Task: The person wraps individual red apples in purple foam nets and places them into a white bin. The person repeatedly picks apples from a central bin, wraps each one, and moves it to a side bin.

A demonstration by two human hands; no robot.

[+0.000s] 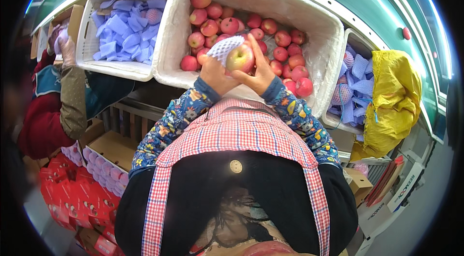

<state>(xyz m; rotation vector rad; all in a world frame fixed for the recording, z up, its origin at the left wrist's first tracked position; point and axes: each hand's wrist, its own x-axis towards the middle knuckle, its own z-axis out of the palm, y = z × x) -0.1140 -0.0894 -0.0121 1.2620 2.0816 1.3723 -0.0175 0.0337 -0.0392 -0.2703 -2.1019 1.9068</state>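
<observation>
My left hand (218,74) grips a white foam net sleeve (226,49) on its left side. A yellow-red apple (241,59) sits against the mouth of the net, between both hands. Around its right side curve the thumb and fingers of my right hand (262,71). Both hands are over a large white plastic crate (322,34) with a clear liner, where many loose red apples (281,53) lie. Part of the net is hidden behind my left fingers and the apple.
On the left stands a white crate (81,44) of flat lilac foam nets (121,27). A smaller crate (335,120) with nets and netted apples is at right, beside a yellow sack (395,100). A co-worker's arm (74,100) is far left, above red boxes (78,198).
</observation>
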